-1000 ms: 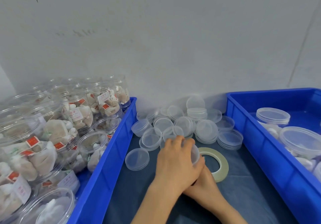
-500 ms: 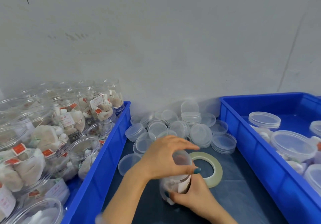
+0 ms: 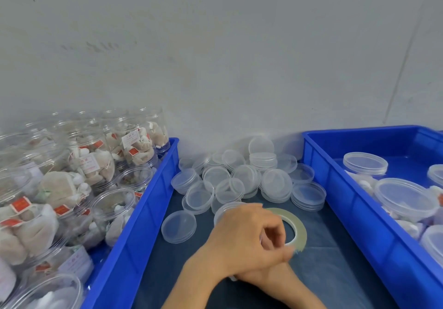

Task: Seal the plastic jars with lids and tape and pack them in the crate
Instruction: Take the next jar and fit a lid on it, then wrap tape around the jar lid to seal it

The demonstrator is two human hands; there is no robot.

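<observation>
My left hand (image 3: pixel 244 241) lies over a clear plastic jar (image 3: pixel 226 212); only the jar's lidded rim shows beyond my knuckles. Its curled fingertips pinch the near edge of the pale tape roll (image 3: pixel 298 227), which lies flat on the dark mat. My right hand (image 3: pixel 273 276) reaches in under the left one, so only its wrist shows and its fingers are hidden. The blue crate (image 3: pixel 340 203) on the right holds several lidded jars (image 3: pixel 405 198). Loose clear lids (image 3: pixel 275 184) are heaped behind the tape.
A second blue crate (image 3: pixel 143 215) on the left is packed with open jars (image 3: pixel 112 203) filled with tea-bag-like sachets. One single lid (image 3: pixel 178 227) lies on the dark mat (image 3: pixel 335 272) left of my hands. A grey wall rises just behind the lids.
My left hand has come down from the jar's lid and reached right to the tape roll. The jar, held up and in plain view half a second ago, is now covered by my hand.
</observation>
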